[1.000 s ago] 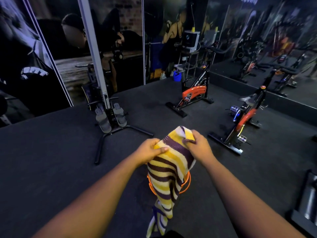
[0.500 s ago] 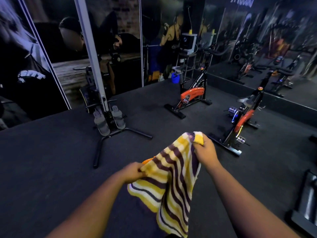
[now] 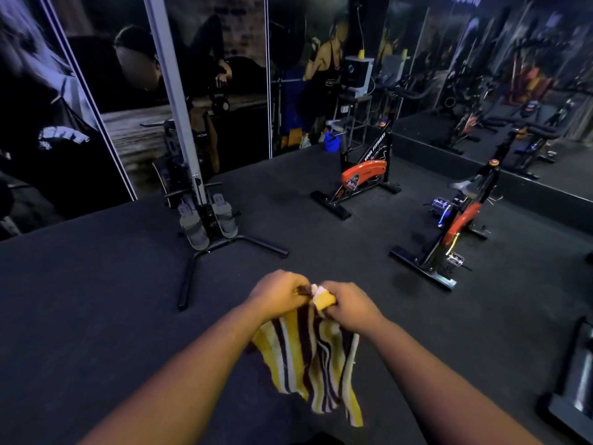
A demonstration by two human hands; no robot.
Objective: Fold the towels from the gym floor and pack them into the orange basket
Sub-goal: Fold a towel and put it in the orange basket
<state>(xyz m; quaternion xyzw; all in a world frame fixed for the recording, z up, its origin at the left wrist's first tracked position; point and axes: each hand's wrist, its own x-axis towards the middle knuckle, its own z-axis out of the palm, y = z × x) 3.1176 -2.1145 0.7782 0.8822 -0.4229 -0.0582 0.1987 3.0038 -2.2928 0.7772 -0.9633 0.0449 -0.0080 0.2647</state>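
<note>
One towel: yellow, white and dark striped towel point(image 3: 308, 358), held up in the air over the floor point(image 3: 96, 300), hanging from the top edge.
Two hands: left hand point(image 3: 277, 293) and right hand point(image 3: 348, 305), side by side, nearly touching.
Left fingers: curled, clamped on one top corner of the cloth.
Right fingers: curled, pinching the other top corner, a yellow tip poking out.
Basket: none in view; perhaps hidden behind the hanging cloth, cannot tell.
Step in hand: probably bringing two corners together for a fold in half.
Doing it well: line up the corners exactly, keep the side edges flush, let the weight of the cloth pull the crease straight, pinch both layers in one hand before freeing the other.
Watch for: lower edge hanging uneven and ragged, likely needing a shake or a smoothing stroke.
Exercise bikes: two on the floor, orange bike point(image 3: 362, 175) ahead, second bike point(image 3: 459, 226) to the right; more in the mirror.
Rowing machine: one rower point(image 3: 202, 203) standing upright, ahead and left.
</note>
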